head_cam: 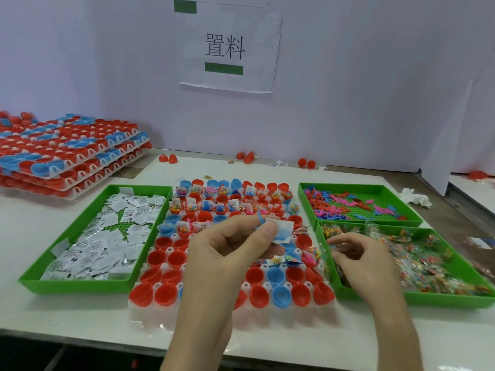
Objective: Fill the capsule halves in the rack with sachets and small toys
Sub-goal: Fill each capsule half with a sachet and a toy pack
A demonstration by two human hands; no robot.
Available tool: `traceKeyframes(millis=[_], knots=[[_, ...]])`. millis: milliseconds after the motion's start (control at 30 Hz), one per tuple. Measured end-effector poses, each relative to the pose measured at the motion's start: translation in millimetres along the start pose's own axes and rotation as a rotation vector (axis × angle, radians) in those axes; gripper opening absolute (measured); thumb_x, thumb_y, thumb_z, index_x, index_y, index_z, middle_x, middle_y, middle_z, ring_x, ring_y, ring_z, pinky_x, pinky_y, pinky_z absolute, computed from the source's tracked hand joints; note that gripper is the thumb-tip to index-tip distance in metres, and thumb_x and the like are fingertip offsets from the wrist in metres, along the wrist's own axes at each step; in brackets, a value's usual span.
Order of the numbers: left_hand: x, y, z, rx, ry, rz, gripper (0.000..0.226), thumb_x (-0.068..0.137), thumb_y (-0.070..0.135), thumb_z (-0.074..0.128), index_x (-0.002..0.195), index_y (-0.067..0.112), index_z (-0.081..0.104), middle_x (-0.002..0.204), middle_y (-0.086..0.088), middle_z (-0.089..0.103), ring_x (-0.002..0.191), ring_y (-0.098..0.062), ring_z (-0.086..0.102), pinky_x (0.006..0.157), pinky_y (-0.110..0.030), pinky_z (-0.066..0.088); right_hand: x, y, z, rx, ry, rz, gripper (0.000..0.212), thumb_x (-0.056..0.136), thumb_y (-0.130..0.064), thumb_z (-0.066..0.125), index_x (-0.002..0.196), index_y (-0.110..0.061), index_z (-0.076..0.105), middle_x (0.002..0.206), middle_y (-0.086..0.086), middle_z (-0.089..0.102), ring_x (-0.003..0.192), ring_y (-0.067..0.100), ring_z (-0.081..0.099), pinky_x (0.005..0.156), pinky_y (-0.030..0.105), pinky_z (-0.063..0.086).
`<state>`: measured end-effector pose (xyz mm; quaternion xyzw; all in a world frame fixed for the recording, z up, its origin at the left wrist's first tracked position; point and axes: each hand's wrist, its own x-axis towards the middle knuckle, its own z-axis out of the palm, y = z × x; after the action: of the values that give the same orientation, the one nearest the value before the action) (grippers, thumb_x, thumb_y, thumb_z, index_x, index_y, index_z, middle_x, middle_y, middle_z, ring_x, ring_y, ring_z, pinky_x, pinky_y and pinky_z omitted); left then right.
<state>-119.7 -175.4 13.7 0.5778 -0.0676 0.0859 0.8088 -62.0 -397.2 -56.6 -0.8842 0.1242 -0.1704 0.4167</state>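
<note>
A white rack of red and blue capsule halves lies in front of me; the far rows hold sachets and toys, the near rows are hollow. My left hand hovers over the rack's middle and pinches a white sachet together with a small blue toy. My right hand reaches into the near right green tray, its fingers curled over the clear packets of small coloured toys. Whether it holds a packet is hidden.
A green tray of white sachets sits left of the rack. Another green tray with flat rubbery toys is at the far right. Stacked racks of capsule halves stand at the far left. Loose red halves lie by the wall.
</note>
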Motion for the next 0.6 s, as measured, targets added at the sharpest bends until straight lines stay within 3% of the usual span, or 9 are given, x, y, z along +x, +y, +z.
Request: traceKeyframes(millis=[100, 200, 267, 367, 500, 600], knots=[[-1, 1, 0, -0.005, -0.013, -0.007, 0.027, 0.061, 0.035, 0.08, 0.083, 0.019, 0.081, 0.077, -0.01, 0.076, 0.069, -0.022, 0.073, 0.067, -0.021, 0.057, -3, -2, 0, 0.11, 0.133, -0.014, 0.029, 0.08, -0.004, 0.078, 0.075, -0.032, 0.074, 0.073, -0.014, 0.072, 0.075, 0.009, 0.068, 0.068, 0.041, 0.06], [-1, 3, 0, -0.004, -0.031, -0.007, 0.022, 0.062, 0.029, 0.087, 0.081, 0.02, 0.081, 0.077, -0.01, 0.076, 0.068, -0.022, 0.073, 0.066, -0.021, 0.057, -6, -7, -1, 0.195, 0.258, -0.069, 0.029, 0.079, -0.005, 0.08, 0.072, -0.032, 0.073, 0.07, -0.02, 0.071, 0.069, 0.002, 0.067, 0.064, 0.019, 0.054], [-2, 4, 0, -0.021, -0.025, -0.005, 0.021, 0.062, 0.031, 0.082, 0.08, 0.02, 0.081, 0.076, -0.01, 0.075, 0.068, -0.021, 0.073, 0.066, -0.021, 0.057, -7, -12, -2, 0.248, 0.276, -0.121, 0.029, 0.079, -0.004, 0.08, 0.074, -0.032, 0.074, 0.072, -0.019, 0.072, 0.07, 0.002, 0.067, 0.065, 0.018, 0.053], [-2, 4, 0, -0.047, -0.006, -0.012, 0.024, 0.06, 0.035, 0.078, 0.079, 0.02, 0.081, 0.075, -0.009, 0.075, 0.066, -0.02, 0.073, 0.065, -0.021, 0.056, -11, -26, -5, 0.358, 0.223, -0.184, 0.028, 0.079, -0.002, 0.08, 0.075, -0.03, 0.076, 0.074, -0.012, 0.074, 0.073, 0.008, 0.07, 0.07, 0.025, 0.058], [-1, 4, 0, -0.068, 0.013, -0.017, 0.025, 0.058, 0.034, 0.08, 0.077, 0.018, 0.08, 0.073, -0.01, 0.075, 0.065, -0.02, 0.072, 0.063, -0.019, 0.056, -26, -55, -18, 0.623, 0.051, -0.357, 0.023, 0.08, -0.005, 0.078, 0.082, -0.028, 0.078, 0.08, -0.004, 0.076, 0.076, 0.01, 0.072, 0.069, 0.017, 0.056], [-1, 4, -1, -0.051, 0.041, -0.001, 0.025, 0.057, 0.035, 0.079, 0.077, 0.019, 0.081, 0.072, -0.009, 0.075, 0.065, -0.02, 0.073, 0.063, -0.019, 0.056, -40, -75, -27, 0.619, -0.091, -0.563, 0.025, 0.093, -0.006, 0.061, 0.089, -0.024, 0.078, 0.073, -0.006, 0.068, 0.067, 0.012, 0.063, 0.063, 0.018, 0.049]])
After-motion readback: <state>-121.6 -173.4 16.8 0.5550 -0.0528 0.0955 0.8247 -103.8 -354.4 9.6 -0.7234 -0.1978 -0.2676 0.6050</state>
